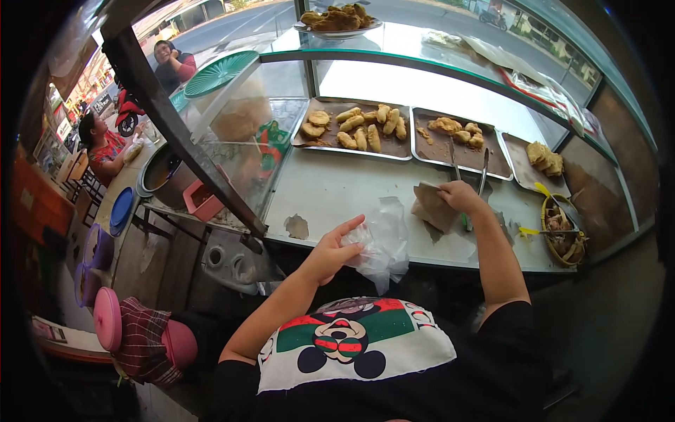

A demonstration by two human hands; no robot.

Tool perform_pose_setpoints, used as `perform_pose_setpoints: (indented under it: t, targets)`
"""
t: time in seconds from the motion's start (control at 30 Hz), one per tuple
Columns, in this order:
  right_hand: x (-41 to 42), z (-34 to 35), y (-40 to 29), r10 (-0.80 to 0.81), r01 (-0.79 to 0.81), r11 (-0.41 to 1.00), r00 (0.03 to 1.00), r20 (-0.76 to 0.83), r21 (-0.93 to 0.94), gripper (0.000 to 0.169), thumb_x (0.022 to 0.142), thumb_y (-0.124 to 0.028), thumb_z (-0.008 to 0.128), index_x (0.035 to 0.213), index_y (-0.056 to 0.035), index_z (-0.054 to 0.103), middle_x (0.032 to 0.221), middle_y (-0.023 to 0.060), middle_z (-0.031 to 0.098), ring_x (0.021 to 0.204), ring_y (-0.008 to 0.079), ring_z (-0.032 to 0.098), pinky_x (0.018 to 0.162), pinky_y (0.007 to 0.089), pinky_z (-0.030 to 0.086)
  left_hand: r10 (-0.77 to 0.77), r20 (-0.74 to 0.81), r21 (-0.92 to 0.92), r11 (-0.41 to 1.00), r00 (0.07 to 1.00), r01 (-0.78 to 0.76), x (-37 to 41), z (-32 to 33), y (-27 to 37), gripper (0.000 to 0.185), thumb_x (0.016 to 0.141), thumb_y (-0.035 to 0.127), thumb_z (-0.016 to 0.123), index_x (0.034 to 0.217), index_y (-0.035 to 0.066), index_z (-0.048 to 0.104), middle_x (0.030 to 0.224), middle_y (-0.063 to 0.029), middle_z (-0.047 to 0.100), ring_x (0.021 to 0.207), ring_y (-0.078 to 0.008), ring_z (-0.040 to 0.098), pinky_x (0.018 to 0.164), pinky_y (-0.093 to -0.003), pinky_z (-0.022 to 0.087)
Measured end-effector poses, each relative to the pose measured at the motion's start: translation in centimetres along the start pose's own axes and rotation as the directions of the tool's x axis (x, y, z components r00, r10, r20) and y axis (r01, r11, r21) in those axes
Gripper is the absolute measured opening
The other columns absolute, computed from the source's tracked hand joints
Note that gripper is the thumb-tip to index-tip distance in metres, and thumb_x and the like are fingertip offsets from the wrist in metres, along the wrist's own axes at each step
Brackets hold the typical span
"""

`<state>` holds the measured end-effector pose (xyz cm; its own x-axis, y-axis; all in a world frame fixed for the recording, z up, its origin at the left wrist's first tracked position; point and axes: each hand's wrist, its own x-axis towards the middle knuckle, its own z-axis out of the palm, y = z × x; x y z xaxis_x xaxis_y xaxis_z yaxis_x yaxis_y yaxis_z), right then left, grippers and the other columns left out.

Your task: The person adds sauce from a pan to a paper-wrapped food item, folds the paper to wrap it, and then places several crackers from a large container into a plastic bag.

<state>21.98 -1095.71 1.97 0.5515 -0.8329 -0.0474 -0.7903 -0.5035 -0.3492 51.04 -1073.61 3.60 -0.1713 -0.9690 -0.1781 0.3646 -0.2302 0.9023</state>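
My left hand [332, 253] holds a clear plastic bag [384, 240] over the front edge of the white counter. To the right, my right hand [460, 196] grips the top edge of a piece of brown paper [431, 210]. Metal tongs [483, 171] lie beside that hand, reaching over the rim of the middle tray [437, 153], which bears fried pieces. The left metal tray [364, 150] holds flat round fritters [318, 118] and long fried fritters [373, 138]. On the right tray [532, 179] sits a cluster of golden fritters [544, 158].
A glass shelf [401, 53] crosses above the trays, bearing a plate of fried food [337, 31] and plastic packs [532, 79]. A woven basket [546, 248] stands right. A metal post [174, 132], a pot [158, 174] and a pink basket [203, 203] are left. Two people are beyond the counter.
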Motion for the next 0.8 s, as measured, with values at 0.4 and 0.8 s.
perform_pose_setpoints:
  t: [0.4, 0.8]
  targets:
    - [-1.8, -5.3, -11.8, 0.026, 0.164, 0.708, 0.966, -0.257, 0.687, 0.026, 0.089, -0.017, 0.051, 0.102, 0.0037, 0.059, 0.082, 0.0023, 0.062, 0.074, 0.0068, 0.052, 0.069, 0.0223, 0.043, -0.024, 0.000, 0.320, 0.947, 1.000, 0.023, 1.7, 1.3, -3.4, 0.046, 0.082, 0.004, 0.054, 0.127, 0.008, 0.044, 0.109, -0.0082, 0.056, 0.089, -0.0131, 0.058, 0.075, -0.0263, 0.049]
    - [-4.9, 8.1, -23.5, -0.264, 0.186, 0.499, 0.963, -0.056, 0.846, 0.027, 0.090, -0.017, 0.050, 0.112, -0.0016, 0.056, 0.085, 0.0046, 0.062, 0.079, 0.0077, 0.053, 0.071, 0.0227, 0.044, -0.175, -0.326, -0.605, 0.794, 0.929, -0.063, -11.8, -6.1, -3.2, 0.056, 0.078, -0.006, 0.046, 0.131, 0.009, 0.035, 0.078, -0.0023, 0.050, 0.063, -0.0090, 0.047, 0.054, -0.0190, 0.041]
